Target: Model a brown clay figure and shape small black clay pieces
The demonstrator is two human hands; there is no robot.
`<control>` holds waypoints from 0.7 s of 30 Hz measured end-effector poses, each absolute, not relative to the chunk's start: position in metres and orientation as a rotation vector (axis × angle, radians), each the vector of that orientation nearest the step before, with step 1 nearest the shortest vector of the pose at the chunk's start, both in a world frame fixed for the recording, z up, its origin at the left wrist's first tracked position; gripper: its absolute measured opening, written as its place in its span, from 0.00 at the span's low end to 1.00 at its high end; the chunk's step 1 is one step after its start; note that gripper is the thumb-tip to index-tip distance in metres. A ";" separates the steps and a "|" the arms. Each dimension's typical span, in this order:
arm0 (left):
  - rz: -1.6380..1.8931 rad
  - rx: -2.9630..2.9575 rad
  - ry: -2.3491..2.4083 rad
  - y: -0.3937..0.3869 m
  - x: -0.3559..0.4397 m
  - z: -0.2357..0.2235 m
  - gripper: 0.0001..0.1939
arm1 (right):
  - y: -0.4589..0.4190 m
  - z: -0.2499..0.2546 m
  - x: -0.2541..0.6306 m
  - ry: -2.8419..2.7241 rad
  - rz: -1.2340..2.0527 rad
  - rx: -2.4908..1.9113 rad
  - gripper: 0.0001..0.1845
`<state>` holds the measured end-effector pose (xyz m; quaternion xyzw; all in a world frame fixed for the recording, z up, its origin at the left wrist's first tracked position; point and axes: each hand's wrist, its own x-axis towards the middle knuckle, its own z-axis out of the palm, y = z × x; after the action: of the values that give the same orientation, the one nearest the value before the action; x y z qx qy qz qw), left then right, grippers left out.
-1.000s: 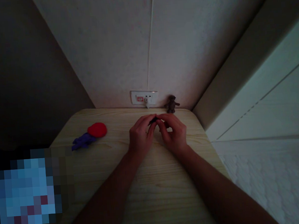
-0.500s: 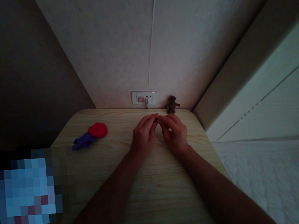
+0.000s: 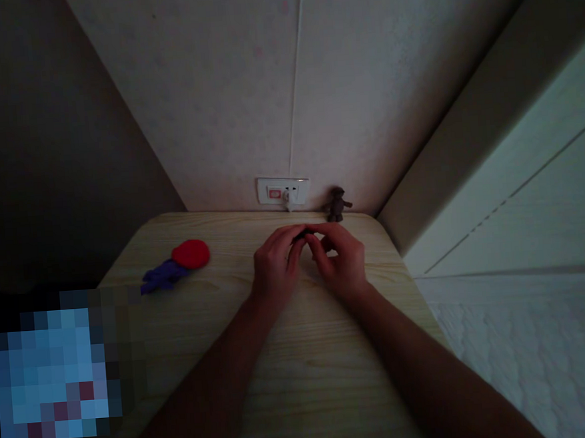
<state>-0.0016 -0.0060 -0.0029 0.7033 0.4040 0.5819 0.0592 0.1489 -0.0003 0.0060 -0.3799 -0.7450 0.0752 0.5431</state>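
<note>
My left hand (image 3: 275, 263) and my right hand (image 3: 343, 259) meet fingertip to fingertip above the wooden tabletop (image 3: 303, 365). Between their pinched fingers shows a small dark piece (image 3: 303, 233), mostly covered, whose kind I cannot make out. Just behind my right hand, a small brown figure (image 3: 338, 206) with a round head and outstretched arms stands upright near the wall. Off to the left lie a flat red disc (image 3: 191, 254) and a lumpy purple piece (image 3: 163, 275), the disc touching or overlapping the purple one.
A white wall socket (image 3: 283, 191) with a plug in it sits just above the table's back edge. The papered wall (image 3: 225, 117) rises behind. A pale panelled cabinet or bed frame (image 3: 510, 184) borders the right side. A pixelated patch hides the lower left.
My fingers have shifted around the small dark piece, so more of it shows between the fingertips. My left hand has moved slightly left. The figure, disc and purple piece are unmoved.
</note>
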 end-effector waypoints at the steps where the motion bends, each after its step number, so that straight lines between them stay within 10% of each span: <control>1: 1.763 2.116 1.220 -0.006 -0.002 -0.003 0.11 | 0.000 0.005 0.149 -1.762 0.192 -0.908 0.10; 21: 1.765 2.008 1.242 -0.007 -0.003 -0.004 0.09 | -0.002 0.007 0.146 -1.793 0.176 -0.886 0.10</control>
<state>-0.0033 -0.0069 -0.0042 0.6779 0.4195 0.5960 0.0966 0.1465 -0.0016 0.0071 -0.3721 -0.7534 0.0740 0.5371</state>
